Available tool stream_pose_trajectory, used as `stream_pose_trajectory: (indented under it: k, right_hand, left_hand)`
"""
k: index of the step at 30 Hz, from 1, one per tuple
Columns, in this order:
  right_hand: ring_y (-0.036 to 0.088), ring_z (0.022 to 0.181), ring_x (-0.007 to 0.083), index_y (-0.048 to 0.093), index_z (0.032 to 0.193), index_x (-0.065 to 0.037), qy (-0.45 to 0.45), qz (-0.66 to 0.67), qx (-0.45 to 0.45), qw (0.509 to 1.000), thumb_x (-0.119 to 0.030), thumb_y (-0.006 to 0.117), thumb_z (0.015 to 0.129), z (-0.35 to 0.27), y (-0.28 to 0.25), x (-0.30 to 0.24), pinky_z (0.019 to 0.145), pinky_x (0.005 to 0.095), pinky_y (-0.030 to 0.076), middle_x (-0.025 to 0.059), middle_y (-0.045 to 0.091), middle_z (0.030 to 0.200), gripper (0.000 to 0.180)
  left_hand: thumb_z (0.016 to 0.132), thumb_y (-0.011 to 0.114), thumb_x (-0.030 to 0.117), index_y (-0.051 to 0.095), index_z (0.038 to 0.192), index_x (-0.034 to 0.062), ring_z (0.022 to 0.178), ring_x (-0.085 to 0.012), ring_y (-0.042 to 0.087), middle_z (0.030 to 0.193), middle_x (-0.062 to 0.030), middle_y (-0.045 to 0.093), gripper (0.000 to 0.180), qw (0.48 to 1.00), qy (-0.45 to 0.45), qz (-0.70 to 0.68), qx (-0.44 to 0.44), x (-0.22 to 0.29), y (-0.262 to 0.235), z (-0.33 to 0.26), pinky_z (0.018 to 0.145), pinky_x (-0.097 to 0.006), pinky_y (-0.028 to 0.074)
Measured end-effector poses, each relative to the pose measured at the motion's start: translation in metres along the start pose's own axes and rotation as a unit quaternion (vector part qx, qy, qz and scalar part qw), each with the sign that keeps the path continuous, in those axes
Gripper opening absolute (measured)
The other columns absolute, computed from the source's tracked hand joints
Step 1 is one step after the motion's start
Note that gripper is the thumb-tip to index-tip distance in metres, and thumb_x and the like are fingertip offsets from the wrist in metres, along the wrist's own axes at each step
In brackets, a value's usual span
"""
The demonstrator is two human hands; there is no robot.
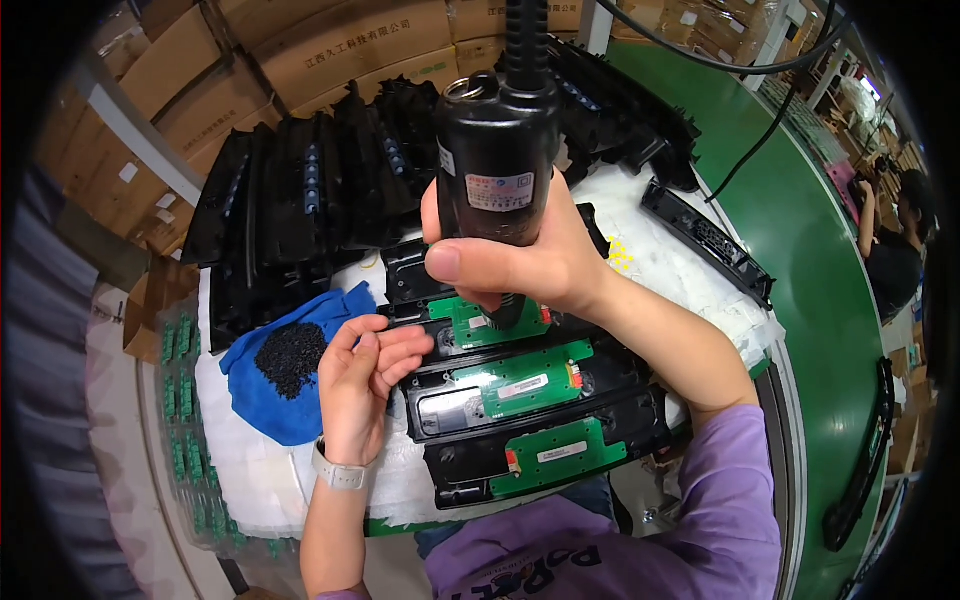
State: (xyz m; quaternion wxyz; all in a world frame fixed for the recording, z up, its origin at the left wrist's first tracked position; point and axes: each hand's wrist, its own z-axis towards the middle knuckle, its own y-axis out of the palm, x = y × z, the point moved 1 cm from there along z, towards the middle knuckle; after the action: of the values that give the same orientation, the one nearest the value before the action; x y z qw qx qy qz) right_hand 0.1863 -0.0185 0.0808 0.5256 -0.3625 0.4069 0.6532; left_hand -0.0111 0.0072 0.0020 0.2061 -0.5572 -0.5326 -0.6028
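My right hand [530, 245] is wrapped round a black electric screwdriver [495, 150], held upright with its cord rising from the top. Its lower end stands over a green circuit board [455, 330] set in a black plastic panel; the hand hides part of that board. My left hand [365, 370] is beside the left ends of the panels, palm partly up, with fingers stretched toward the board; no held object shows. Nearer to me are two more panels, one with a circuit board [550, 375] and the nearest with another circuit board [590, 435].
Small black screws [290, 358] lie heaped on a blue cloth [265, 415] at left. Black plastic housings [310, 220] stand stacked behind. A long black part [705, 235] lies at right, near yellow bits [622, 253]. Trays of green boards [185, 400] are at far left; another person [895, 240] is far right.
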Motion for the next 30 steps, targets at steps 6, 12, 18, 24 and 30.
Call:
stream_pose_trajectory:
  k: [6,12,18,24,30]
  right_hand:
    - [0.047,0.042,0.0047,0.055,0.070,-0.002,0.020,0.009,-0.018,1.000,-0.015,0.070,0.072,0.000,-0.001,-0.002,0.040,0.0197,0.034,-0.0008,0.052,0.053,0.019]
    - [0.048,0.046,0.0048,0.055,0.068,-0.003,0.056,0.007,-0.044,0.997,-0.013,0.070,0.068,-0.005,-0.001,0.000,0.044,0.0205,0.035,-0.0006,0.053,0.055,0.018]
    - [0.049,0.057,0.0052,0.056,0.072,-0.003,0.027,-0.037,-0.028,0.999,-0.012,0.072,0.064,-0.010,0.002,-0.001,0.052,0.0203,0.039,-0.0010,0.055,0.063,0.020]
    - [0.051,0.065,0.0076,0.057,0.078,-0.004,-0.075,-0.084,-0.056,0.992,-0.007,0.073,0.065,-0.012,0.001,0.000,0.058,0.0204,0.039,0.0006,0.055,0.071,0.021]
    - [0.042,0.040,0.0121,0.044,0.096,-0.005,-0.079,0.187,-0.042,0.978,-0.036,0.054,0.084,-0.012,-0.002,-0.014,0.045,0.0283,0.037,0.0014,0.045,0.056,0.035]
  left_hand:
    - [0.096,0.036,0.017,0.048,0.096,0.0029,0.042,-0.0087,0.042,0.059,-0.0043,0.050,0.018,0.999,-0.016,0.021,-0.046,0.003,-0.007,-0.002,0.039,-0.019,0.033]
    - [0.094,0.041,0.014,0.049,0.094,0.0048,0.043,-0.0060,0.035,0.058,-0.0018,0.048,0.012,0.999,-0.003,0.034,-0.015,0.000,-0.008,0.000,0.042,-0.018,0.029]
    - [0.091,0.049,0.009,0.049,0.095,0.0018,0.056,-0.0121,0.056,0.080,-0.0136,0.063,0.008,0.997,0.038,0.058,0.016,-0.001,0.000,-0.001,0.052,-0.019,0.042]
    - [0.093,0.047,0.018,0.052,0.089,-0.0002,0.056,-0.0141,0.060,0.077,-0.0143,0.064,0.019,0.994,-0.010,0.084,-0.067,-0.007,0.000,0.001,0.051,-0.021,0.047]
    - [0.093,0.048,0.019,0.055,0.083,0.0007,0.049,-0.0050,0.048,0.068,-0.0057,0.060,0.022,0.990,0.020,0.117,-0.074,-0.008,0.007,-0.009,0.045,-0.016,0.034]
